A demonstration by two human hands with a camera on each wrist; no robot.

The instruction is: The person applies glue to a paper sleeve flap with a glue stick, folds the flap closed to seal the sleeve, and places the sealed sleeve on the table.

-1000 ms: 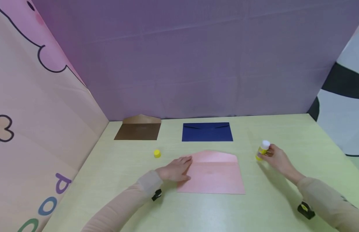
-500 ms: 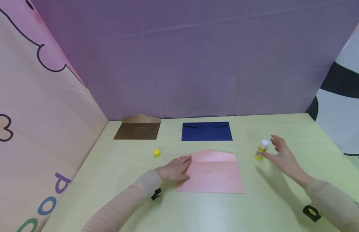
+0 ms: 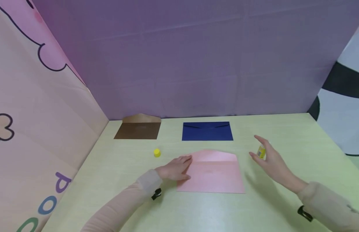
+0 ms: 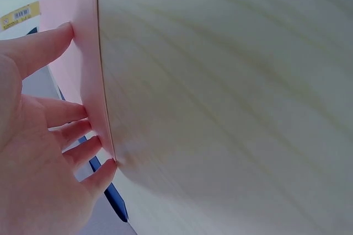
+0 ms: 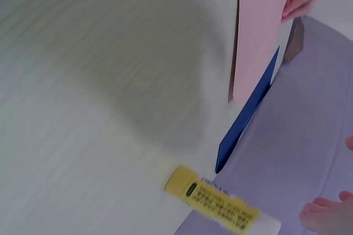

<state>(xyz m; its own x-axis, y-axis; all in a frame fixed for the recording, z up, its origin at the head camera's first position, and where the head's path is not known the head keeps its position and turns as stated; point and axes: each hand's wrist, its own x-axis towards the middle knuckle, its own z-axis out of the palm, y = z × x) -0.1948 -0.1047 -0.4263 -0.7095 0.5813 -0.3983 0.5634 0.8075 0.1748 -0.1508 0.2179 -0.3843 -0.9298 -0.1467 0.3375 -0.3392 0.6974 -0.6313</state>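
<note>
A pink envelope point(image 3: 214, 175) lies on the table with its flap spread away from me. My left hand point(image 3: 174, 169) rests on its left edge, fingers extended, and in the left wrist view the fingertips point(image 4: 67, 30) touch the paper. A yellow glue stick point(image 5: 218, 202) with a white end stands upright on the table to the right. In front of it, in the head view, my right hand point(image 3: 269, 159) has thumb and fingers spread, partly hiding it. The right wrist view shows a gap between the glue stick and the visible fingertips point(image 5: 325, 213).
A small yellow cap point(image 3: 157, 152) sits left of the pink envelope. Behind lie a brown envelope point(image 3: 137, 130) with its flap up and a dark blue envelope point(image 3: 207, 132). A purple cloth wall point(image 3: 179, 64) borders the table's far edge.
My right hand has let go of the glue stick, which now stands by itself. The hand has then shifted left, in front of it. My left hand stays in place.
</note>
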